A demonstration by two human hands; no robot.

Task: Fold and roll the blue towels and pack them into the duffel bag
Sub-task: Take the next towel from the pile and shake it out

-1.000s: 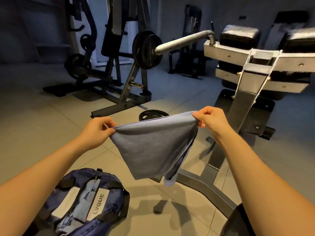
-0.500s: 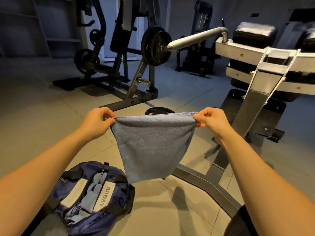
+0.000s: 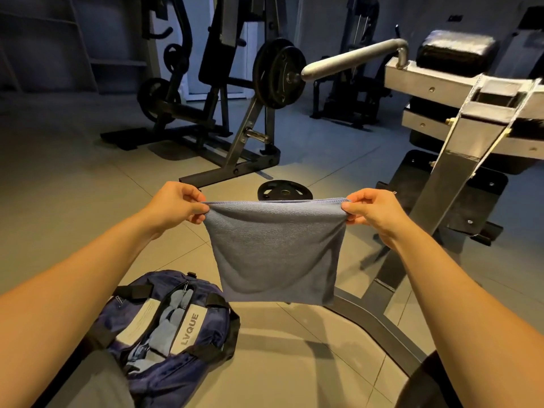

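towel (image 3: 276, 251): taut above the duffel bag (image 3: 159, 282), probably squaring the fold
left hand (image 3: 176, 206): pinches one corner
right hand (image 3: 371, 212): pinches the other

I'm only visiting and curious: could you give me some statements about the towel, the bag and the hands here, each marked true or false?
1. The left hand and the right hand each pinch a top corner of the blue towel. True.
2. The duffel bag is zipped shut. False: it lies open, with packed towels showing inside.
3. The blue towel hangs clear of the floor. True.
4. The blue towel is rolled into a tube. False: it hangs flat.
5. A weight plate lies on the floor beyond the blue towel. True.
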